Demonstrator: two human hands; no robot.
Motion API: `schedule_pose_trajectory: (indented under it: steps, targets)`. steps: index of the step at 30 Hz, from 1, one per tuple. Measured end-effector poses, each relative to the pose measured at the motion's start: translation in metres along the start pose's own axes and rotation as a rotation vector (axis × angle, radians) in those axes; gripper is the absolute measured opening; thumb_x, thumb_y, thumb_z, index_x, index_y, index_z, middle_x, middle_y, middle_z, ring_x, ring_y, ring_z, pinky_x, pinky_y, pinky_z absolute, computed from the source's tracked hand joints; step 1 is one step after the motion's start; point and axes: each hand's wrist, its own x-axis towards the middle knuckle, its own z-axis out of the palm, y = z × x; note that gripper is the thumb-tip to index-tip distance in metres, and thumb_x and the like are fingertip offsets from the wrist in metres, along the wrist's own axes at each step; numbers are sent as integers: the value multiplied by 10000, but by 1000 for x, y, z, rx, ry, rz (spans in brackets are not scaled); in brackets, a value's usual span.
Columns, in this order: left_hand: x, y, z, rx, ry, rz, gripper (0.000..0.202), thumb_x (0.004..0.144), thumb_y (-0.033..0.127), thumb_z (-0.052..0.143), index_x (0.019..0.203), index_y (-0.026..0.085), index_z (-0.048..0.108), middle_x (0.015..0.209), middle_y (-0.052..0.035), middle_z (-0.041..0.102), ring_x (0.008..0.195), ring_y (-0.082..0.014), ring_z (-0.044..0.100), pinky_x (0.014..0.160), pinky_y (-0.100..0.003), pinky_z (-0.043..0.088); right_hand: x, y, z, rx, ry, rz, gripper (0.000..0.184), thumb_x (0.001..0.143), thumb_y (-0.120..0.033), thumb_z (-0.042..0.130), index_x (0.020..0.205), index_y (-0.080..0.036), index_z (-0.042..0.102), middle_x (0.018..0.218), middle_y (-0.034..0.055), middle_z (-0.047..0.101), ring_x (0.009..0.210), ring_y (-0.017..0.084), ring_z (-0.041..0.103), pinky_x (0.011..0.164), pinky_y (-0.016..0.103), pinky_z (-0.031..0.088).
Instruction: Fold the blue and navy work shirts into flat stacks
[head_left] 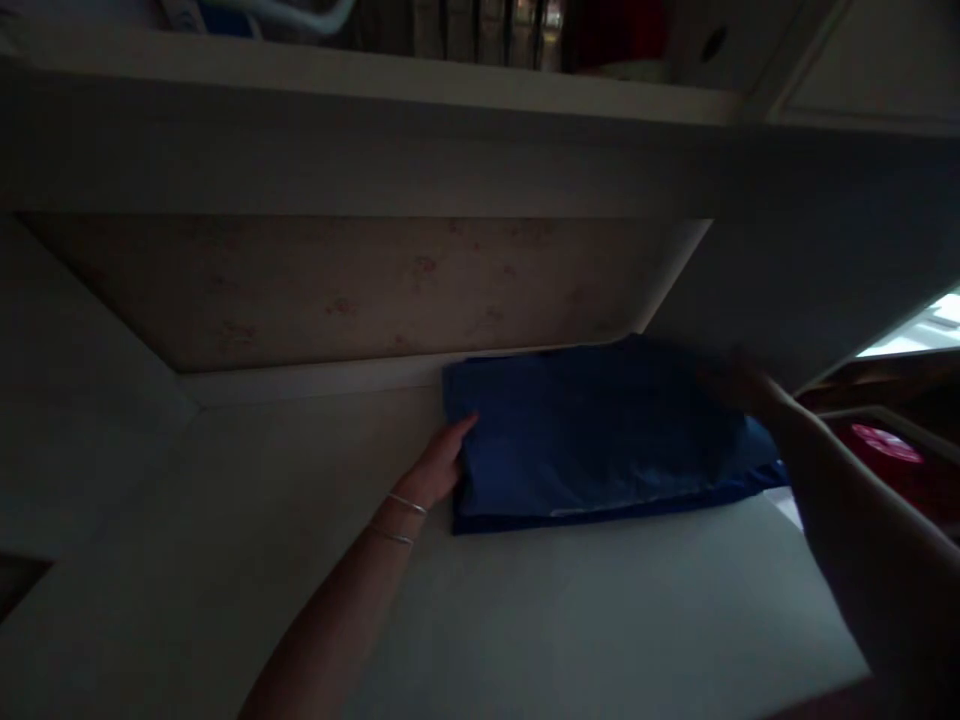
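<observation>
A folded dark blue cloth (592,430) lies flat on the white shelf board (600,610), near its back right corner. A brighter blue layer shows along its front edge, under the top one. My left hand (442,465), with two thin bracelets at the wrist, grips the left edge of the cloth. Its thumb rests on top and the other fingers are mostly hidden. At the cloth's right end is my right hand (739,388), reaching over from the right. Shadow and blur hide its fingers, so their grip cannot be made out.
Above runs a shelf edge (375,90) with several items on it, among them a red object (622,35). Side panels close in the left and right. The back shows a flower-patterned panel (390,290). Outside at right are a red item (885,460) and a bright spot.
</observation>
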Motion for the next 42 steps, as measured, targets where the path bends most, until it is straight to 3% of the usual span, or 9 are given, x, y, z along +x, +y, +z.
schedule_pose_trajectory:
  steps: [2, 4, 9, 11, 13, 16, 19, 25, 42]
  targets:
    - [9, -29, -17, 33, 38, -22, 335, 778, 377, 729, 997, 124, 722, 1100, -170, 752, 1074, -295, 695, 1026, -461, 503, -16, 13, 10, -172, 35, -60, 599, 850, -364, 699, 1344, -58, 555, 1404, 375, 483, 1334, 436, 477, 1052, 562, 352]
    - [5, -46, -40, 68, 122, 3, 318, 788, 397, 705, 987, 148, 706, 1122, -145, 745, 1087, -268, 684, 1025, -425, 497, -53, 12, 26, -193, 28, -193, 606, 908, -373, 614, 1408, -48, 503, 1378, 341, 525, 1340, 426, 471, 1066, 563, 365]
    - [-39, -57, -101, 182, 307, 48, 422, 734, 399, 779, 1076, 174, 678, 1238, -136, 691, 1134, -256, 644, 1049, -416, 466, -208, -23, 77, 38, -84, -445, 328, 954, -359, 518, 1198, -182, 648, 1171, 160, 679, 1101, 308, 635, 969, 491, 510]
    - [-64, -62, -121, 318, 319, 67, 435, 729, 433, 793, 1068, 176, 704, 1240, -130, 691, 1172, -268, 618, 1090, -418, 422, -276, -39, 98, 122, -142, -536, 213, 964, -289, 521, 1089, -244, 687, 1092, 100, 718, 1067, 270, 658, 1022, 489, 487]
    - [-88, -69, -138, 488, 292, 91, 433, 762, 518, 753, 1031, 181, 728, 1176, -119, 718, 1151, -278, 623, 1083, -412, 419, -333, -55, 115, 211, -220, -609, 225, 964, -218, 512, 1055, -285, 706, 1037, 55, 737, 1015, 235, 686, 1090, 491, 444]
    - [-115, -78, -156, 586, 267, 125, 482, 792, 629, 673, 973, 186, 731, 1001, -103, 749, 978, -275, 673, 950, -396, 497, -387, -81, 133, 307, -381, -598, 312, 984, -184, 452, 1115, -302, 709, 1092, 52, 733, 979, 201, 708, 918, 348, 562]
    - [-128, -79, -160, 531, 268, 155, 490, 773, 647, 675, 945, 189, 716, 900, -86, 736, 856, -245, 668, 838, -360, 519, -401, -102, 143, 231, -504, -547, 333, 1005, -236, 419, 1125, -309, 721, 1071, 52, 735, 882, 205, 719, 760, 304, 584]
    - [-132, -70, -144, 434, 174, 112, 363, 765, 523, 675, 869, 176, 692, 824, -62, 690, 706, -171, 579, 700, -306, 463, -393, -110, 153, 66, -638, -529, 331, 1018, -340, 399, 1063, -300, 724, 1079, 46, 714, 839, 207, 711, 755, 330, 567]
    - [-134, -77, -147, 367, 109, 98, 263, 761, 419, 634, 856, 182, 695, 793, -45, 683, 646, -144, 534, 643, -290, 406, -396, -104, 157, 137, -606, -505, 270, 986, -367, 448, 1016, -313, 711, 1065, 30, 720, 854, 211, 728, 719, 309, 585]
